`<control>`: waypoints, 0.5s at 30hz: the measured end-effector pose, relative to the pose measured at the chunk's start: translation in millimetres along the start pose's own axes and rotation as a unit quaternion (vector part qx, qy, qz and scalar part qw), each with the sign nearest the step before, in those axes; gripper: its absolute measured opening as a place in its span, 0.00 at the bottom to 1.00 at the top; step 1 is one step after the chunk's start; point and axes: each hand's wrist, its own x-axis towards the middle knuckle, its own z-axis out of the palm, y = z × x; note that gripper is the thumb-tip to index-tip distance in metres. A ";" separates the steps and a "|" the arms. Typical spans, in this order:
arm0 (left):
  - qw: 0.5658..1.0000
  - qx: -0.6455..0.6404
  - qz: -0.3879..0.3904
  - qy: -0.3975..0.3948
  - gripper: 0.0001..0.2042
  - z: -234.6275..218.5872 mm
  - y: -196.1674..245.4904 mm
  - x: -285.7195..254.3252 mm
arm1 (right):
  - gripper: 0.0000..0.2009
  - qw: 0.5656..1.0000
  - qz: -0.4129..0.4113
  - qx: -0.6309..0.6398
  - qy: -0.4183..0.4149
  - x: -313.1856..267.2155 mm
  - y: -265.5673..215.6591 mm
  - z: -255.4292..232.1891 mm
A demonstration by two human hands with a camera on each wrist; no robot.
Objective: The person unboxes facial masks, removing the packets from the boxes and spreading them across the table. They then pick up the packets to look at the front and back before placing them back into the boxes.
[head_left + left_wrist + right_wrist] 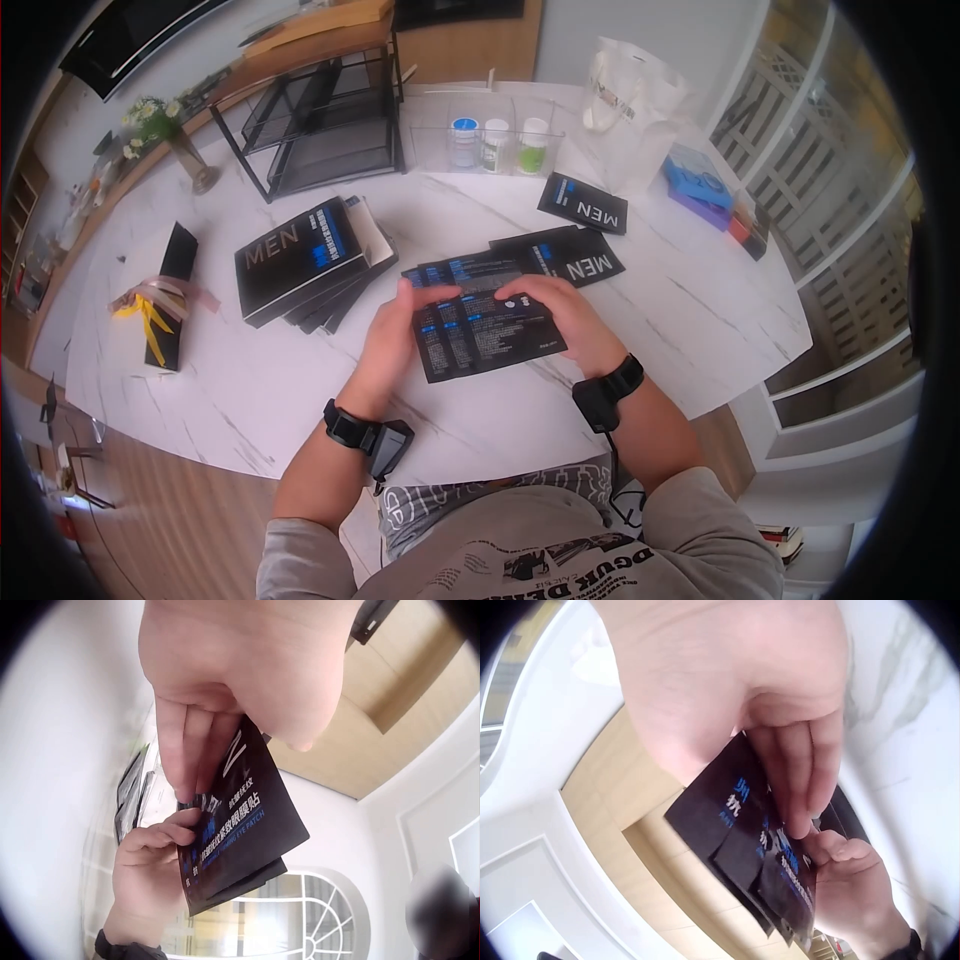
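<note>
Several black sachets (485, 335) with blue and white print are held fanned together above the table by both hands. The left hand (388, 335) grips their left side, its fingers reaching over the back. At their right side the right hand (560, 318) pinches the stack. Both wrist views show fingers behind the sachets (247, 817) (742, 832), which overlap unevenly. Behind the hands, more black MEN sachets (590, 262) lie on the table, with another sachet (583, 204) farther back. Black MEN boxes (300, 260) are stacked to the left, the upper one partly showing a white inside.
A black box with a yellow and pink ribbon (165, 305) lies far left. Behind are a mesh rack (320, 130), a clear organizer with bottles (495, 145), a white bag (635, 120) and blue and purple boxes (698, 180). The table's front edge is near the person's body.
</note>
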 end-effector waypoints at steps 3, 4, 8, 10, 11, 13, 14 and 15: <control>0.998 -0.049 -0.040 0.012 0.36 5.3 6.0 -0.2 | 0.17 0.998 -0.017 0.049 -0.017 -0.5 0.5 2.1; 0.996 -0.064 -0.054 0.016 0.36 7.3 8.9 -0.8 | 0.18 0.994 -0.008 0.109 -0.032 0.9 3.5 -0.7; 0.989 -0.128 -0.073 0.019 0.36 7.6 9.8 -0.1 | 0.21 0.998 -0.041 0.048 -0.026 1.8 11.5 -6.1; 0.986 -0.143 -0.072 0.040 0.37 7.7 6.4 2.5 | 0.23 0.984 -0.008 0.173 -0.034 1.0 11.8 -3.2; 0.987 -0.142 -0.069 0.035 0.37 6.4 5.9 2.9 | 0.23 0.983 -0.007 0.178 -0.035 1.6 13.1 -3.8; 0.988 -0.140 -0.065 0.026 0.37 4.1 4.4 2.1 | 0.25 0.982 -0.002 0.188 -0.035 2.4 17.6 -7.8; 0.987 -0.143 -0.069 0.027 0.37 4.7 4.8 2.0 | 0.25 0.980 0.002 0.197 -0.037 2.8 19.1 -9.3; 0.987 -0.144 -0.073 0.028 0.37 5.8 6.7 1.6 | 0.25 0.978 0.004 0.207 -0.039 3.4 20.4 -10.6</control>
